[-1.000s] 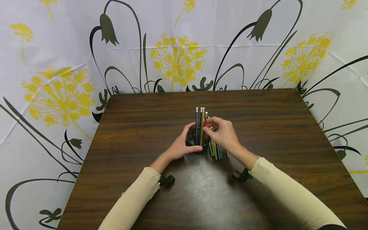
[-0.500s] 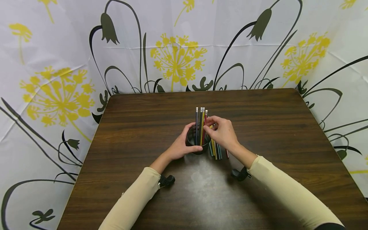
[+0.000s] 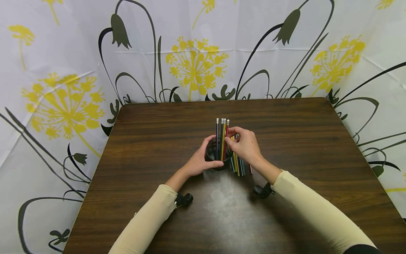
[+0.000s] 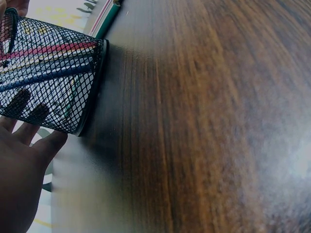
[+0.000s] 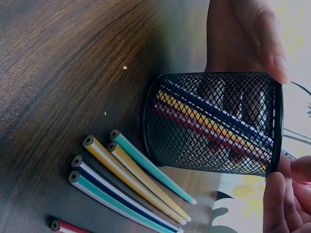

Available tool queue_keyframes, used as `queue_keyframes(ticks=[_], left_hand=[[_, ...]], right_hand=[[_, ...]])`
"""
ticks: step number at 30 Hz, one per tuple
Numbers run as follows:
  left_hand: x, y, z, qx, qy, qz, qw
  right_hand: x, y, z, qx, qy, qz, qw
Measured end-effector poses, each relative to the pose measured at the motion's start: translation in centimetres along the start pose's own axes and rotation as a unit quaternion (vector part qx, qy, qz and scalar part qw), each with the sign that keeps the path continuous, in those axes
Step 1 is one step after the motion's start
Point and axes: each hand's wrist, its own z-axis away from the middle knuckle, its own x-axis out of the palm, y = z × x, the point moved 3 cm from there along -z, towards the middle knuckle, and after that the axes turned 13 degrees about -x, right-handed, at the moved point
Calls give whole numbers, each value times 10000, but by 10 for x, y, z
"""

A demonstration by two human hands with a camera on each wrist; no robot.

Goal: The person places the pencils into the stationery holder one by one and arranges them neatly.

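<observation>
A black mesh pencil cup point(image 3: 219, 167) stands upright on the table, with several pencils leaning inside, their white erasers upward. My left hand point(image 3: 199, 161) grips the cup from the left, its thumb along the near side; in the left wrist view, the fingers point(image 4: 48, 144) spread against the mesh. At the cup's right rim, my right hand point(image 3: 248, 145) pinches a red pencil point(image 3: 227, 132) that stands in the cup. Through the mesh in the right wrist view, dark blue, yellow point(image 5: 194, 116) and red pencils slant together. The right fingertips touch near the rim.
Several unsharpened pencils lie beside the cup on its right: teal point(image 5: 150, 165), yellow point(image 5: 131, 172), dark blue, and a red one point(image 5: 57, 225) a little apart. The brown wood-grain table point(image 3: 152, 141) ends against a white flowered curtain point(image 3: 196, 21). Tiny pale specks lie on the table.
The red pencil in my right hand has risen slightly beside the others in the cup, and the right wrist has shifted a little left. My left hand and the cup stay put.
</observation>
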Motion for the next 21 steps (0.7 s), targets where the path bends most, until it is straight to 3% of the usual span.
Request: queue_keyframes(ticks=[3,13,21], left_hand=[[0,-2,-1,-81,8,16,10000],[2,-33,-16,-40,133,-122,9998],[1,-33,-17,-46,121,-29,9999]], right_hand=[[0,1,-1,51,13,30,10000],[2,3,-6,199,-62,95,9997],[2,1,-11,264,-389,83,9989]])
